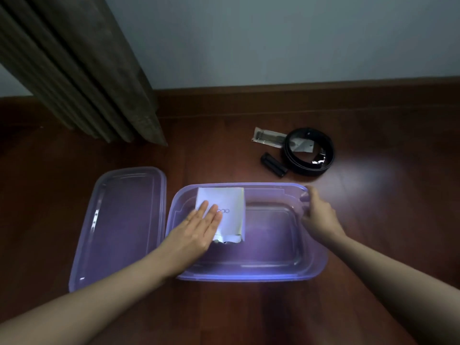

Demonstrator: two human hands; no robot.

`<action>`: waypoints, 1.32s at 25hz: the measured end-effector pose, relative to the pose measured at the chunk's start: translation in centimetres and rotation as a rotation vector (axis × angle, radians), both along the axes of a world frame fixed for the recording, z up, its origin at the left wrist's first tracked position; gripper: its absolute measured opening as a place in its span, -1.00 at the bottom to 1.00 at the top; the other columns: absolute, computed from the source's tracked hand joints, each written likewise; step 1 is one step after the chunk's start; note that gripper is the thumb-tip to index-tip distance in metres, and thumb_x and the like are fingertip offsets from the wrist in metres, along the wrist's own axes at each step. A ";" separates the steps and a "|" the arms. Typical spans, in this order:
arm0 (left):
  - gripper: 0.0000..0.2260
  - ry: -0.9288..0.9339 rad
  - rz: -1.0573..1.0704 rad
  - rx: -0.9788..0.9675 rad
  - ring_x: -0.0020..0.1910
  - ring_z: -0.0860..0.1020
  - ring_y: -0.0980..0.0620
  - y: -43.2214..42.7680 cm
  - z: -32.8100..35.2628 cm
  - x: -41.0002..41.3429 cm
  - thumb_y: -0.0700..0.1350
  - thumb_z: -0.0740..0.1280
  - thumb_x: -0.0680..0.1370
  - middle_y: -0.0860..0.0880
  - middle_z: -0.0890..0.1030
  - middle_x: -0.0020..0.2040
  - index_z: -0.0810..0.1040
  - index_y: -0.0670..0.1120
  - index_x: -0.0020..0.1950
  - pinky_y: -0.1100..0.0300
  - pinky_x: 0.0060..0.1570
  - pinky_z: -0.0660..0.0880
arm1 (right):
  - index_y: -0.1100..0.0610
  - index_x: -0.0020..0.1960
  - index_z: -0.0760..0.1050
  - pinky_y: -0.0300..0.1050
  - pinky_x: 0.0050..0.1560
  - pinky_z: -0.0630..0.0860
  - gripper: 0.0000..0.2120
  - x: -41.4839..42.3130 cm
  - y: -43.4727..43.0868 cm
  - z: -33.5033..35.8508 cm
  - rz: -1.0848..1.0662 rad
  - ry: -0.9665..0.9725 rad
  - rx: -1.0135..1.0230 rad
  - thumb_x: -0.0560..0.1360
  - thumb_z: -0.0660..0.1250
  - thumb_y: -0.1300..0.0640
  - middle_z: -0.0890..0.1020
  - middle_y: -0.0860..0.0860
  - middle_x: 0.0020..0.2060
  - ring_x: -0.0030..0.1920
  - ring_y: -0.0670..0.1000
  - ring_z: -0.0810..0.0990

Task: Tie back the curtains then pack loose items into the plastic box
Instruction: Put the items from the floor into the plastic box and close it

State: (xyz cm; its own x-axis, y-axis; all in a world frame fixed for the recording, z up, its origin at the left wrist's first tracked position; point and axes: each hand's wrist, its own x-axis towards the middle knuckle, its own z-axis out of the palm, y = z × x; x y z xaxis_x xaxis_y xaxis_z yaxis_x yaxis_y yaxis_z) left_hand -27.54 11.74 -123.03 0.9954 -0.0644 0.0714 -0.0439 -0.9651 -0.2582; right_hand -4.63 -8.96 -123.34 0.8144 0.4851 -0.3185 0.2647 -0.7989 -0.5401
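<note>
Box: the translucent purple plastic box (249, 270), a rounded rectangle with a smooth glossy wall and stepped rim, sat open on the floor at the frame's centre.
Lid: the matching translucent purple plastic lid (119, 225), flat with a raised border, lay just beside the box at its 9 o'clock.
White carton: a small white rectangular cardboard carton (224, 210), matte, with faint ring marks on its face and a torn, crumpled near edge, lay inside the box toward its 10 o'clock corner.
Left hand: the left hand (199, 227) lay flat on the carton, fingers straight and together, pressing rather than clasping.
Right hand: the right hand (317, 212) curled over the box's rim at 2 o'clock, fingers wrapped on the wall.
Loose items: outside the box at its 1 o'clock lay a coiled black leather belt (308, 151), a short black cylindrical object (273, 165) touching the coil, and a clear plastic sachet (267, 137) with dark contents partly under it.
Curtain: a brown-grey pleated fabric curtain (87, 70) hung at 11 o'clock, its hem near the floor.
Floor: dark reddish polished wooden boards (249, 314), with a glare patch at 3 o'clock.
</note>
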 end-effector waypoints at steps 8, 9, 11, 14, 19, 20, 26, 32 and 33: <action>-0.34 0.233 0.127 -0.025 0.12 0.57 -0.30 0.2 -0.5 -0.1 -0.43 0.59 0.07 -0.31 0.59 0.14 0.56 -0.32 0.17 -0.09 -0.07 0.58 | 0.06 0.27 0.29 0.04 0.08 0.48 -0.53 -0.1 0.1 0.2 -0.006 -0.003 -0.003 0.38 0.17 0.31 0.58 0.05 0.14 0.10 0.22 0.56; -0.36 0.244 0.142 -0.032 0.10 0.58 -0.30 0.2 -0.5 0.1 -0.45 0.58 0.07 -0.31 0.61 0.12 0.58 -0.32 0.15 -0.07 -0.10 0.58 | 0.06 0.27 0.29 0.04 0.08 0.48 -0.52 -0.1 0.0 0.3 -0.005 -0.005 -0.001 0.38 0.17 0.31 0.58 0.05 0.14 0.10 0.22 0.56; -0.38 0.276 0.176 -0.072 0.08 0.59 -0.30 0.2 -0.2 0.4 -0.46 0.55 0.07 -0.30 0.62 0.09 0.59 -0.31 0.13 -0.06 -0.15 0.60 | 0.05 0.30 0.28 0.02 0.08 0.47 -0.50 0.1 0.0 0.4 -0.007 -0.010 0.001 0.38 0.16 0.32 0.58 0.04 0.15 0.10 0.21 0.56; -0.15 0.373 0.256 -0.175 0.25 0.49 -0.29 0.2 0.9 1.0 -0.13 0.62 0.02 -0.27 0.49 0.30 0.48 -0.29 0.27 -0.14 0.03 0.53 | 0.04 0.32 0.27 0.01 0.07 0.45 -0.50 0.1 0.0 0.3 -0.010 -0.014 0.009 0.41 0.16 0.30 0.57 0.03 0.16 0.11 0.22 0.55; -0.20 0.307 0.300 -0.714 0.48 -0.25 0.07 0.2 4.8 5.3 -0.04 0.12 0.33 0.05 -0.20 0.50 -0.11 -0.09 0.54 -0.01 0.51 -0.08 | 0.02 0.32 0.26 0.02 0.05 0.44 -0.48 0.1 -0.1 -0.1 -0.023 -0.019 0.021 0.39 0.15 0.32 0.59 0.04 0.15 0.10 0.24 0.55; -0.25 0.180 0.262 -0.747 0.49 -0.17 0.08 0.4 5.0 7.3 -0.06 0.11 0.36 0.00 -0.07 0.53 -0.02 -0.12 0.54 0.07 0.51 -0.05 | 0.01 0.31 0.26 0.02 0.03 0.44 -0.48 0.1 -0.1 -0.3 -0.025 -0.021 0.024 0.40 0.16 0.32 0.59 0.04 0.15 0.10 0.24 0.55; -0.56 0.141 0.072 -0.694 0.32 0.44 -0.12 1.0 4.0 23.7 -0.08 0.29 0.54 -0.19 0.48 0.33 0.37 -0.18 0.39 0.10 0.30 0.35 | 0.02 0.33 0.25 0.01 -0.06 0.41 -0.50 0.1 -0.3 -0.5 -0.029 -0.026 0.066 0.43 0.19 0.27 0.57 0.11 0.15 0.11 0.29 0.53; -0.31 0.458 -0.010 -0.497 0.29 0.42 -0.15 -3.0 0.7 32.4 0.19 0.43 0.38 -0.19 0.47 0.30 0.37 -0.20 0.35 0.08 0.25 0.39 | -0.03 0.42 0.14 0.02 0.08 0.41 -0.39 0.4 -0.4 -0.9 -0.025 0.022 0.064 0.43 0.20 0.27 0.46 0.07 0.31 0.22 0.24 0.48; -0.28 0.463 0.009 -0.464 0.27 0.44 -0.16 -3.6 -0.1 32.9 0.23 0.43 0.36 -0.19 0.49 0.29 0.38 -0.19 0.34 0.07 0.23 0.41 | -0.05 0.42 0.13 0.02 0.08 0.41 -0.38 0.4 -0.4 -1.0 -0.021 0.025 0.070 0.42 0.20 0.28 0.45 0.06 0.32 0.22 0.23 0.49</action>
State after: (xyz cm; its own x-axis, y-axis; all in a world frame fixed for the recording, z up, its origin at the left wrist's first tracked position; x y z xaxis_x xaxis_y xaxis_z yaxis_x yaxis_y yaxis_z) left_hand 5.40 8.13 -123.10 0.9301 -0.1211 -0.3468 -0.0416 -0.9727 0.2283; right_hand -4.24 -9.34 -124.30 0.8168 0.4900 -0.3044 0.2344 -0.7641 -0.6010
